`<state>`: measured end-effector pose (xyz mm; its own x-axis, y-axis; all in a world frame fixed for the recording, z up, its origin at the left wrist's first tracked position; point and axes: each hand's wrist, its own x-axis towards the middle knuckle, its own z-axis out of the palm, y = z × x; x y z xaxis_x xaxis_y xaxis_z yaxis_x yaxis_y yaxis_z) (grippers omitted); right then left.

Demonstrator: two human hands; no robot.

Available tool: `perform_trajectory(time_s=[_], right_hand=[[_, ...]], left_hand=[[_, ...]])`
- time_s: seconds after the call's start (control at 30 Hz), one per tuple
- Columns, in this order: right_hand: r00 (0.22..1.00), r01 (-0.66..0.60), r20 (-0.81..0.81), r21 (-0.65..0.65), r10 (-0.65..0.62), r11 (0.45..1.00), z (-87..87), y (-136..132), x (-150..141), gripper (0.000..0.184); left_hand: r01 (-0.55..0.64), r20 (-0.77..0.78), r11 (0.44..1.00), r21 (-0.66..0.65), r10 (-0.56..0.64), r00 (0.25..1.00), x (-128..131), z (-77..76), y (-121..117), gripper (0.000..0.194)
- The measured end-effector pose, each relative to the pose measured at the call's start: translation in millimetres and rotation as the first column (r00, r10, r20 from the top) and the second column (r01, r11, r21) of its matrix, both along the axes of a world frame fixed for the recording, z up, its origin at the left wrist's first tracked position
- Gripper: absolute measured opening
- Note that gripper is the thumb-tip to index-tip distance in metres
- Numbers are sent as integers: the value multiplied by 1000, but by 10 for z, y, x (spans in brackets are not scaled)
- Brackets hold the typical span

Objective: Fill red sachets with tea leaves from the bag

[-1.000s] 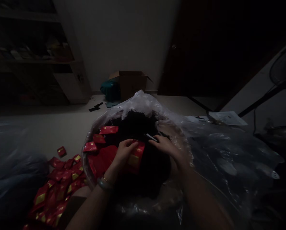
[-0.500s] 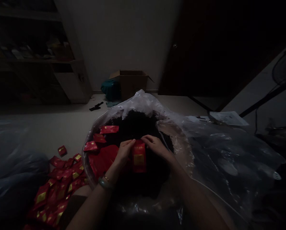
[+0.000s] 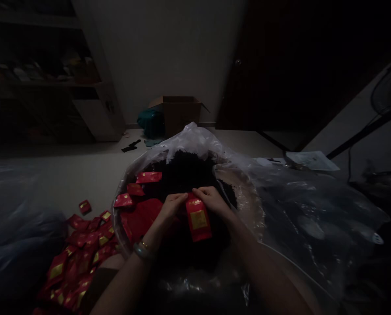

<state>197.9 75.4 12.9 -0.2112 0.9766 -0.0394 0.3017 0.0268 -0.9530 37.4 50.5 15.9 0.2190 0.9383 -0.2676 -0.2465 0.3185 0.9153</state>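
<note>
A small red sachet (image 3: 198, 218) with a gold panel hangs between my hands over the basin. My left hand (image 3: 172, 205) pinches its top left corner between thumb and fingers. At the top right edge, my right hand (image 3: 211, 199) grips it the same way. Beneath lies a heap of dark, loose tea-like leaves (image 3: 189, 168) in a round basin lined with clear plastic (image 3: 195, 135). Flat red sachets (image 3: 139, 218) are stacked on the leaves at the left. Several more, including one red sachet (image 3: 148, 177), rest along the left rim.
A pile of red sachets (image 3: 87, 240) covers the floor at the left, with a dark plastic bag (image 3: 18, 245) beside it. Clear plastic sheeting (image 3: 307, 210) spreads out at the right. An opened cardboard box (image 3: 181, 116) and a teal bag (image 3: 151, 122) stand by the wall.
A thin white object seen in my right hand a second ago is no longer visible. The right hand has moved left onto the sachet's top edge, and the sachet has shifted slightly right.
</note>
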Motion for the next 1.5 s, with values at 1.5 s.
perform_trajectory(time_s=[1.5], right_hand=[[944,34,-322,-134,-76,990,52,21,75,67]], left_hand=[[-15,-135,997,69,25,991,4,-39,64,48]])
